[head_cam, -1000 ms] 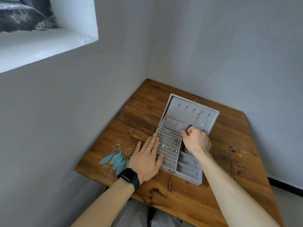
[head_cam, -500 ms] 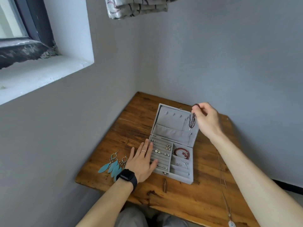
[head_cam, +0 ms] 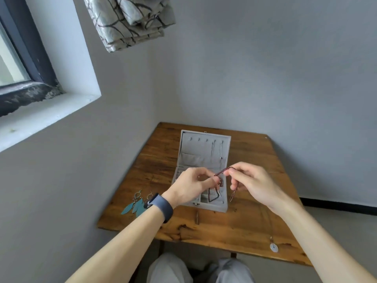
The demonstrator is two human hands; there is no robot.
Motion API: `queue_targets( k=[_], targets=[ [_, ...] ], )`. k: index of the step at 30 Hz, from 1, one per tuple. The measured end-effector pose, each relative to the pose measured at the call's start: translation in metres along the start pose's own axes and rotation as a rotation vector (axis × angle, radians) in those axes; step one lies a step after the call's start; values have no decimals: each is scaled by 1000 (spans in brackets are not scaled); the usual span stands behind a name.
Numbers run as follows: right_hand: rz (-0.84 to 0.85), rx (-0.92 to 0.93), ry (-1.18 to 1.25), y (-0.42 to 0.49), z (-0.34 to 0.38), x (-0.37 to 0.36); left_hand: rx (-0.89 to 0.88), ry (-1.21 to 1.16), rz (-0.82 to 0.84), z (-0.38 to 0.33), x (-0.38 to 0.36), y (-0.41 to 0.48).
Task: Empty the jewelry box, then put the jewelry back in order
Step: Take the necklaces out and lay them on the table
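An open grey jewelry box (head_cam: 204, 148) stands on the wooden table (head_cam: 224, 225), lid upright with thin chains hanging inside. Above the box both hands hold a dark red beaded strand (head_cam: 222, 170). My left hand (head_cam: 192, 183) pinches one part of it and my right hand (head_cam: 252, 180) pinches another. Loops of the strand hang down between and below the hands. The hands hide much of the box's tray.
Teal feather earrings (head_cam: 135, 205) lie on the table left of the box. A necklace with a round white pendant (head_cam: 273, 247) lies near the front right edge. Walls close in at the left and back; a folded curtain (head_cam: 130, 19) hangs overhead.
My right hand lifted the beaded strand out of the box and came back toward me. My left hand left the tray and took hold of the strand.
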State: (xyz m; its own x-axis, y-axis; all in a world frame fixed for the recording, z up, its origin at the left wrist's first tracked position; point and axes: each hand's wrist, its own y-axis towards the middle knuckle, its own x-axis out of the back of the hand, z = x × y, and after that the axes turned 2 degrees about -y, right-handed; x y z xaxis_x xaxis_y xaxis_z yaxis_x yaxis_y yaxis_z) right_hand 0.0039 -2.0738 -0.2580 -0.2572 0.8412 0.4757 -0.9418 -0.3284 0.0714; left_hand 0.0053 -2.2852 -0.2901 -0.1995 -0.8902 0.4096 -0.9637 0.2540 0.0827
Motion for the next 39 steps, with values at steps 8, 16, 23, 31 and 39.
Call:
queue_targets(
  k=[8,16,23,31,39],
  targets=[
    [-161,-308,189,-87,-81,20,196,-243,18,27,-11,-14],
    [-528,-541,898,-144,-125,5,327,-543,4,35,-23,-5],
    [-695,-579,1430,-154,-133,1,389,-759,52,16,-63,6],
    [-661,-571,1411,-184,-160,28,415,-192,347,22,-84,18],
    [-166,-602,1025,-213,-181,23,399,-623,387,-8,-146,31]
  ],
)
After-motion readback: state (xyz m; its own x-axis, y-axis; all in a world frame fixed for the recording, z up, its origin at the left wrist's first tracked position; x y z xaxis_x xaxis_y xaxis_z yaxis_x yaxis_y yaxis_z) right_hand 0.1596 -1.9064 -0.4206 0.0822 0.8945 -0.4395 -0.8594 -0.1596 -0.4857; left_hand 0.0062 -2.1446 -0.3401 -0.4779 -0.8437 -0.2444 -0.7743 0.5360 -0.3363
